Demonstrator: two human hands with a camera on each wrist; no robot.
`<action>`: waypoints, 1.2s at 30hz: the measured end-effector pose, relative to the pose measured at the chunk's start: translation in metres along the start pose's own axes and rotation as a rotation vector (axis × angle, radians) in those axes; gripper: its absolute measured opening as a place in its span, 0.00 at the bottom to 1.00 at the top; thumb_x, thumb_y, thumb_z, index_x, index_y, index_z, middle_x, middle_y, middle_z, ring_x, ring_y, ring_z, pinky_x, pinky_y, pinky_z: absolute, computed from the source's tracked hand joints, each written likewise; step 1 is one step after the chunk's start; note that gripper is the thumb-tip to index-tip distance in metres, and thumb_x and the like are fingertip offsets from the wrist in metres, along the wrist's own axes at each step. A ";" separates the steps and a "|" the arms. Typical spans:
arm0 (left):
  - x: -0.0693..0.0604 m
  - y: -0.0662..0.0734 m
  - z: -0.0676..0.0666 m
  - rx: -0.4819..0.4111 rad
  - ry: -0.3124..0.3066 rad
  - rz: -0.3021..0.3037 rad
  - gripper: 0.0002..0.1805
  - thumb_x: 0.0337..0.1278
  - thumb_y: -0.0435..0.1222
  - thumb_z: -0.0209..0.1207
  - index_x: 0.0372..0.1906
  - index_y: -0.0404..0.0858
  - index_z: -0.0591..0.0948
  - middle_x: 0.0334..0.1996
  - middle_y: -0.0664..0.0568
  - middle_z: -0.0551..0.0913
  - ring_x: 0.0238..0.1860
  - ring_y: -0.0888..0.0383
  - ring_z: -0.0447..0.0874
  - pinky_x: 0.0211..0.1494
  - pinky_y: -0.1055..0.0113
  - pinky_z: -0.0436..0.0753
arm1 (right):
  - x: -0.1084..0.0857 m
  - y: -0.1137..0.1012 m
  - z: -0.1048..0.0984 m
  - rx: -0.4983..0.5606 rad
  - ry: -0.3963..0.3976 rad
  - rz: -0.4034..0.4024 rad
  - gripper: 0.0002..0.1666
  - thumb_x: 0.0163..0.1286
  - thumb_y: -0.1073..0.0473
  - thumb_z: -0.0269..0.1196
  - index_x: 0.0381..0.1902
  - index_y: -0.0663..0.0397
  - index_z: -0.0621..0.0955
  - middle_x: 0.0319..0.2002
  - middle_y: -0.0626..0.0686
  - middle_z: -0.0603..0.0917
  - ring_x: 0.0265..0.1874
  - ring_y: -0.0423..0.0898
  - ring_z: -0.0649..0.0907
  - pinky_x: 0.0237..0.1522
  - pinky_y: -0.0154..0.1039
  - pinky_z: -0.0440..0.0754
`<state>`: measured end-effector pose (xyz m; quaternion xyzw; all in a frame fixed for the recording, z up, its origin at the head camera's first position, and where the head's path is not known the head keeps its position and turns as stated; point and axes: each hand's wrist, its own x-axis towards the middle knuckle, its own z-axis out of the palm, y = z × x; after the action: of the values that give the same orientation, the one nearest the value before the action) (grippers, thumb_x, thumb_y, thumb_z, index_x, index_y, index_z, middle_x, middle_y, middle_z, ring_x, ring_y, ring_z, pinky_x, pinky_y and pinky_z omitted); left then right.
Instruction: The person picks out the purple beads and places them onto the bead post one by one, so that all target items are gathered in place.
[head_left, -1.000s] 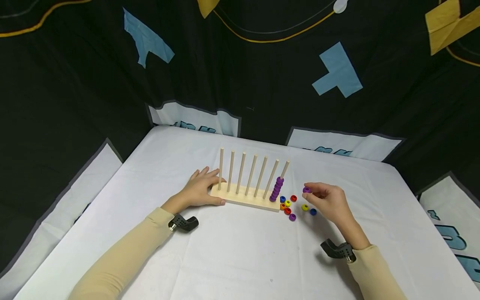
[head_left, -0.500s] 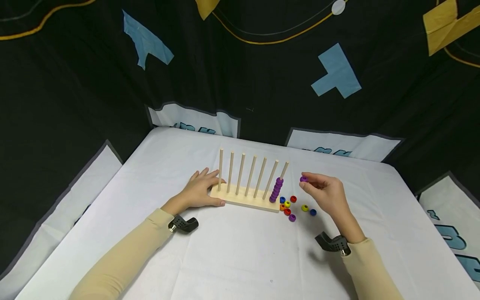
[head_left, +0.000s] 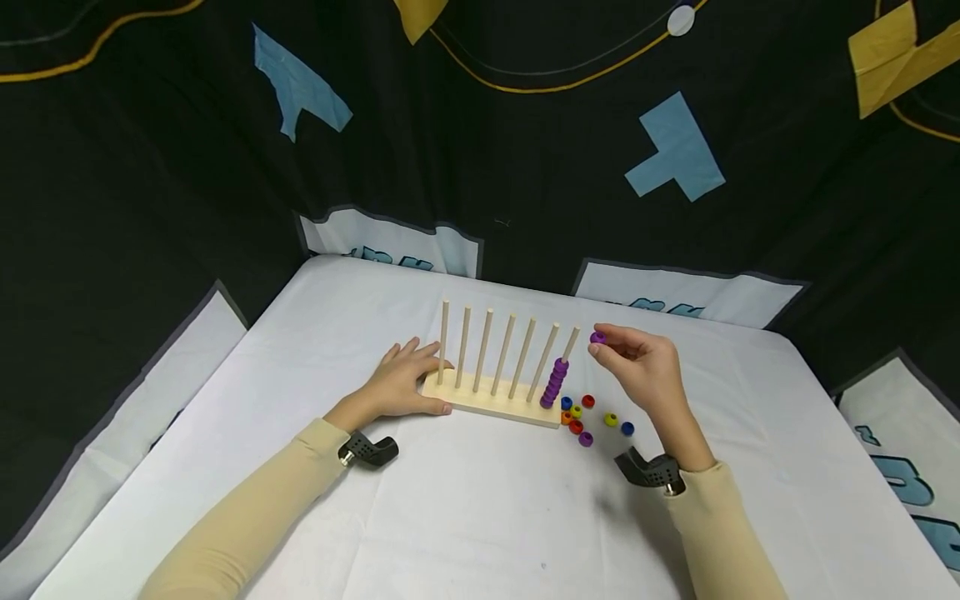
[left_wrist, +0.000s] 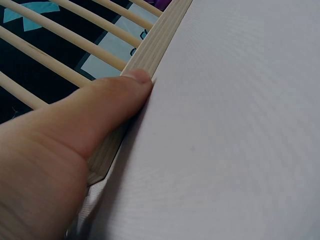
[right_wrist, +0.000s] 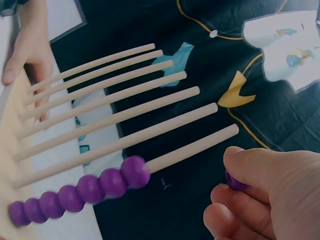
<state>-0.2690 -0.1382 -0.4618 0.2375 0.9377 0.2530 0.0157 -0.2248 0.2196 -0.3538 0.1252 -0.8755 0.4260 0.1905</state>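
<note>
My left hand (head_left: pixel 401 385) grips the left end of a wooden peg rack (head_left: pixel 491 403), its thumb along the front edge and its fingers behind. Several upright pegs stand in the base. On the rightmost peg is a stack of purple beads (head_left: pixel 554 383), with the peg's top bare above them. Between thumb and fingertips, my right hand (head_left: pixel 648 371) pinches a loose purple bead (head_left: pixel 597 337), raised just right of that peg's tip and apart from it. In the right wrist view the thumb and fingers partly cover this bead (right_wrist: pixel 235 182).
Beside the rack's right end several loose beads lie on the white-covered table (head_left: pixel 465 508), among them a red bead (head_left: pixel 588 401), a blue bead (head_left: pixel 627 428) and a purple bead (head_left: pixel 586 438). A dark curtain (head_left: pixel 495 167) hangs behind the table.
My right hand has risen and moved left with the purple bead, from above the loose beads to near the rightmost peg's top. The left hand and the rack have stayed put.
</note>
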 end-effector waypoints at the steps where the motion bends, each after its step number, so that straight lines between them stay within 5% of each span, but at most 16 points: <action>1: 0.000 0.000 0.001 0.001 0.001 0.000 0.40 0.44 0.61 0.73 0.63 0.47 0.81 0.78 0.38 0.64 0.80 0.29 0.49 0.79 0.29 0.44 | 0.001 -0.001 0.000 0.012 0.004 -0.003 0.16 0.66 0.65 0.70 0.51 0.66 0.87 0.40 0.66 0.90 0.29 0.24 0.80 0.32 0.21 0.81; 13: 0.000 0.000 0.004 0.001 -0.012 -0.007 0.41 0.45 0.61 0.73 0.65 0.47 0.81 0.78 0.39 0.63 0.81 0.31 0.47 0.80 0.30 0.43 | 0.009 -0.017 0.003 0.142 0.026 -0.034 0.17 0.67 0.65 0.70 0.53 0.67 0.86 0.42 0.68 0.89 0.32 0.27 0.82 0.37 0.20 0.82; 36: 0.001 0.001 0.001 0.007 0.001 -0.002 0.41 0.44 0.61 0.73 0.64 0.47 0.81 0.78 0.38 0.64 0.80 0.29 0.49 0.79 0.28 0.45 | 0.013 -0.020 0.012 0.163 0.000 -0.072 0.17 0.67 0.67 0.69 0.53 0.67 0.86 0.40 0.68 0.88 0.30 0.29 0.81 0.34 0.21 0.81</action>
<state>-0.2690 -0.1368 -0.4621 0.2368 0.9388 0.2496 0.0147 -0.2316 0.1972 -0.3404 0.1715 -0.8329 0.4887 0.1950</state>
